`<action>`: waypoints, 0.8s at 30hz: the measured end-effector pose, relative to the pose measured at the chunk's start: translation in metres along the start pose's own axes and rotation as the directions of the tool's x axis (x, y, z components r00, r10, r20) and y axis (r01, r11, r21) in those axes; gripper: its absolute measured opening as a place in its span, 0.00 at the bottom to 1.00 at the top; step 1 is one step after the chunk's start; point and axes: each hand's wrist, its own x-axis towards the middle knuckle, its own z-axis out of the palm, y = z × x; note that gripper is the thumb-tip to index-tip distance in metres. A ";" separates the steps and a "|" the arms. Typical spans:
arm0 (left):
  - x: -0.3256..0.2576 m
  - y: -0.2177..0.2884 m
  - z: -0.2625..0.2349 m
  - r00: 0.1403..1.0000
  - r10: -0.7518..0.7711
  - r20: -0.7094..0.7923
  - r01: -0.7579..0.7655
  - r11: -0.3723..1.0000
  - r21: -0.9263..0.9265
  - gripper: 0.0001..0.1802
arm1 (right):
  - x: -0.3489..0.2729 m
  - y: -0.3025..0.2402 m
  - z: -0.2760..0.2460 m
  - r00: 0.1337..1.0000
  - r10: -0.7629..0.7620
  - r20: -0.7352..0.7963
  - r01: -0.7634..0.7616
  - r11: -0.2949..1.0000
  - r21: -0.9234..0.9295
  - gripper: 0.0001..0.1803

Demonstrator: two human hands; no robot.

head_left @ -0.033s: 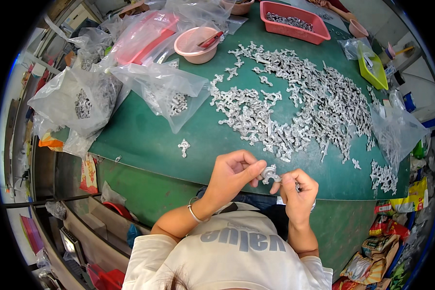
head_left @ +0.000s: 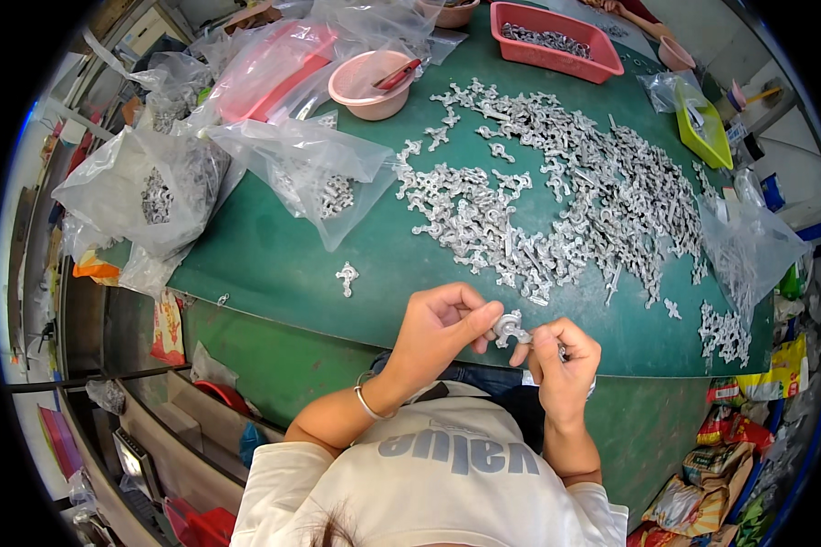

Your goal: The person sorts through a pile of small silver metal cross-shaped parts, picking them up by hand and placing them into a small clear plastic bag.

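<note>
Close to the table's near edge, my left hand pinches a small silver metal casting with a curved, C-shaped middle and lobed ends. My right hand is closed at the other end of the same casting, thumb and fingertips pressed together. Another bit of metal shows within the curled right fingers, too covered to name. Beyond my hands spreads a wide heap of similar silver castings. One single casting lies apart on the green table, left of my left hand.
Clear plastic bags holding metal parts sit at the left. A pink bowl has a red-handled tool across it. Farther back stands a pink tray of parts, with a yellow-green basket at the right. Another person's hand shows at the far edge.
</note>
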 end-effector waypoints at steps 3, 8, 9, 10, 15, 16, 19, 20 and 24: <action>0.000 0.000 0.002 0.999 -0.048 0.023 0.049 0.998 -0.045 0.09 | -0.001 -0.002 0.000 1.000 0.013 -0.005 -0.013 1.000 0.023 0.13; 0.001 -0.001 0.004 0.993 -0.106 0.053 0.110 0.990 -0.092 0.10 | -0.004 -0.001 0.004 0.994 -0.102 -0.033 0.101 0.994 -0.034 0.16; 0.001 -0.001 0.005 0.992 -0.108 0.059 0.114 0.989 -0.094 0.10 | -0.004 0.000 0.003 0.993 -0.115 -0.032 0.114 0.993 -0.032 0.16; 0.002 -0.001 0.005 0.992 -0.111 0.065 0.117 0.988 -0.097 0.10 | -0.004 0.000 0.003 0.991 -0.128 -0.030 0.127 0.991 -0.030 0.17; 0.002 -0.002 0.008 0.990 -0.115 0.086 0.125 0.984 -0.124 0.10 | -0.008 0.001 0.000 0.988 -0.144 -0.049 0.145 0.989 0.016 0.08; 0.002 -0.002 0.008 0.989 -0.115 0.089 0.126 0.984 -0.130 0.10 | -0.009 0.001 0.000 0.986 -0.161 -0.054 0.161 0.987 0.000 0.08; 0.003 -0.002 0.011 0.985 -0.119 0.124 0.137 0.979 -0.154 0.10 | -0.011 0.003 -0.001 0.966 -0.249 -0.071 0.246 0.968 -0.048 0.06; 0.003 -0.001 0.012 0.980 -0.142 0.140 0.164 0.974 -0.154 0.10 | -0.012 0.004 -0.002 0.956 -0.285 -0.075 0.280 0.958 -0.064 0.06; 0.007 0.002 0.016 0.948 -0.233 0.214 0.272 0.946 -0.174 0.10 | -0.016 0.003 -0.005 0.927 -0.372 -0.046 0.369 0.927 -0.063 0.05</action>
